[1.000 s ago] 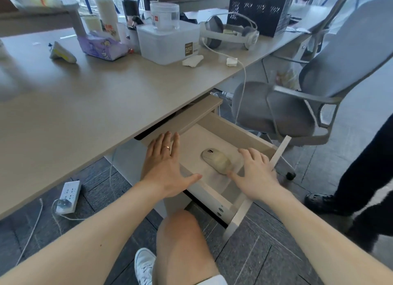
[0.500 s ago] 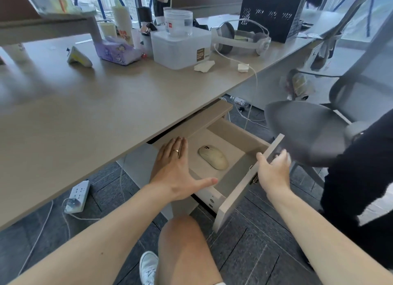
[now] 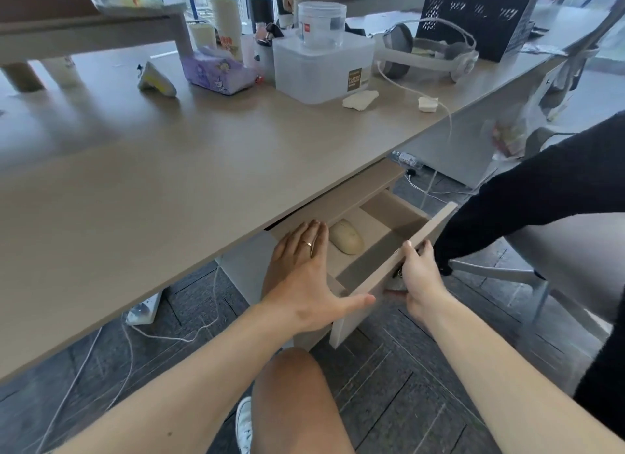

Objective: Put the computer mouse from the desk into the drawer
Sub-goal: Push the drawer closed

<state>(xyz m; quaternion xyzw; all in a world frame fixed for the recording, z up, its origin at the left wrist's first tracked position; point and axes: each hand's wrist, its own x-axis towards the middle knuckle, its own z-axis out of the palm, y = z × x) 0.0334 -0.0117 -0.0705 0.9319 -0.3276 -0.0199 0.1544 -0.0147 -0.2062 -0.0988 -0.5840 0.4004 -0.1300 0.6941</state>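
A beige computer mouse (image 3: 347, 236) lies on the floor of the drawer (image 3: 399, 216), which sticks out partway from under the wooden desk (image 3: 162, 169). My left hand (image 3: 304, 274) rests flat on the drawer's left side, fingers spread, a ring on one finger, just left of the mouse. My right hand (image 3: 419, 277) grips the drawer's front panel (image 3: 389, 277) from the outside, fingers curled over its top edge.
A clear plastic box (image 3: 321, 64), white headphones (image 3: 429, 52), a purple tissue pack (image 3: 216, 69) and a black crate (image 3: 473, 13) stand on the desk. A grey chair (image 3: 575, 250) and a person's black sleeve (image 3: 527, 196) are close on the right. A power strip (image 3: 143, 309) lies on the floor.
My right hand left the mouse inside the drawer and moved to the front panel, which it now grips. The drawer has slid further in under the desk. My left hand stayed put.
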